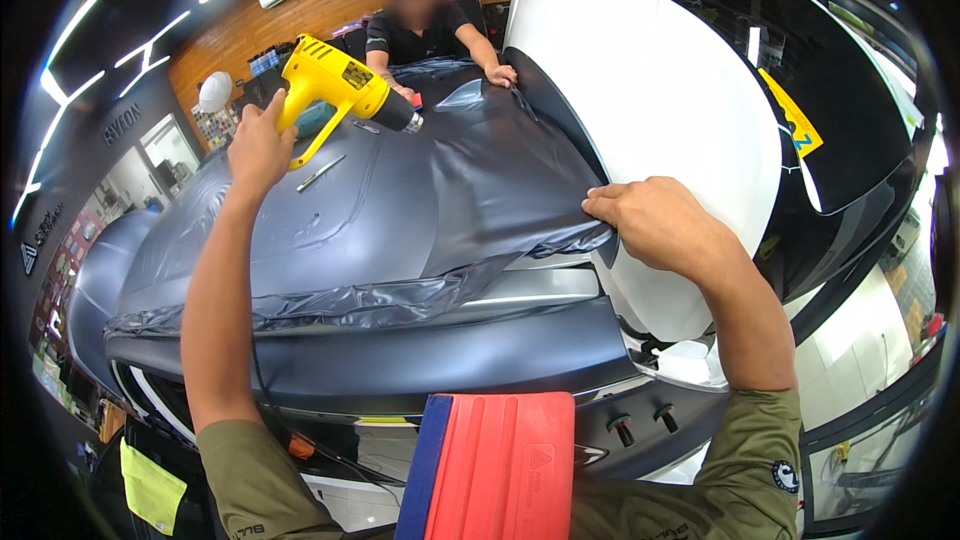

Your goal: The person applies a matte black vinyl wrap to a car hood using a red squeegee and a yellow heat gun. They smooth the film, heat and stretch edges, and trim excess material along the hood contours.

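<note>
A heat gun (335, 85) is gripped in the left hand (262, 148) above dark film (370, 185) draped across a car (450, 350), its edge pinched by the right hand (668, 222). Heat is best applied evenly, with the film pulled gently taut.

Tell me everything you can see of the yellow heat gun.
The heat gun has a bright yellow, plastic-looking body with slots at the rear, a dark side label, a yellow loop below and a dark nozzle. The left hand grips its handle, holding it tilted over the dark film, nozzle rightward and down. Whether it is on cannot be told.
</note>
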Tool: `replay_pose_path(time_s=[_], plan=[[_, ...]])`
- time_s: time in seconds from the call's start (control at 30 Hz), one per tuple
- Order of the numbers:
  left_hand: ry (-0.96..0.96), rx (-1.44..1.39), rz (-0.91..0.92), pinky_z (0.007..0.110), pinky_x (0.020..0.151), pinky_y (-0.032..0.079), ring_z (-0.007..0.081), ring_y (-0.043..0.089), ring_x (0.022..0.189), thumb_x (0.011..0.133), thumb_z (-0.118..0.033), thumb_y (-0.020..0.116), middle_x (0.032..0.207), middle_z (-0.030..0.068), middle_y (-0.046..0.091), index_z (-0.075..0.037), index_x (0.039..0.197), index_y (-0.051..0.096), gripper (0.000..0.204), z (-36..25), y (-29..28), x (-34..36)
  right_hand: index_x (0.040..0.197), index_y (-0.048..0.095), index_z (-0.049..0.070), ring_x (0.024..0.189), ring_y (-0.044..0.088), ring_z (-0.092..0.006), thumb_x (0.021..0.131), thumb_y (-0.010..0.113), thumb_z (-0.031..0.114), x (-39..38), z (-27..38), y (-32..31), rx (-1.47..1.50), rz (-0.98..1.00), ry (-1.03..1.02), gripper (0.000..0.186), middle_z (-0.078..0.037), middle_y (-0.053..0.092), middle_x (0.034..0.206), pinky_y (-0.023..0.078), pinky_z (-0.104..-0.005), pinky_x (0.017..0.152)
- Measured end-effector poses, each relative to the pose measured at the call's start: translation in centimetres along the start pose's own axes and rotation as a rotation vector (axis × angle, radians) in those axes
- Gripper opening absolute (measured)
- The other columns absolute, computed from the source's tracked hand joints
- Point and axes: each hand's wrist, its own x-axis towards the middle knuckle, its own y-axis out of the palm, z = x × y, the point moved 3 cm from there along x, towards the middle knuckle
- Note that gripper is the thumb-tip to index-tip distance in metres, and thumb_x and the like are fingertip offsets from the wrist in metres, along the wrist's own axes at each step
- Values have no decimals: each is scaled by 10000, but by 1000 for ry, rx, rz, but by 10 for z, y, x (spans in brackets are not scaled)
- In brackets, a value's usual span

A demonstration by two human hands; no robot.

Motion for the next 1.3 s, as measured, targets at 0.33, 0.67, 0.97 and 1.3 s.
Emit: replay_pose_path(time_s=[0.33,0.67,0.97,1.3], plan=[[-40,17,24,465,880,523,350,625,1072,879,-261,686,1156,159,571,-227,1463,498,614,-1,7,6,1011,711,24,940,724,-265,846,583,27,0,-5,8,10,2,-22,209,-135,719,1142,568,-371,811],[121,-68,-28,443,855,521,349,632,998,856,-247,704,1089,147,579,-223,1460,510,635,-13,-11,1,1044,703,25,948,720,-270,829,589,21,-3,-2,3,42,-67,-30,243,-124,711,1174,571,-374,812],[138,-76,-9,420,864,506,307,628,990,874,-272,668,1063,125,572,-223,1466,514,614,5,-33,-8,1091,716,34,976,718,-262,825,590,14,0,-3,6,4,-22,-1,295,-116,704,1206,569,-365,832],[122,-106,28,423,881,497,315,614,1012,879,-269,664,1080,130,562,-231,1469,507,611,13,-30,-20,1129,720,29,988,716,-256,810,600,-18,-2,1,-1,16,-46,-5,344,-123,707,1200,566,-355,847]])
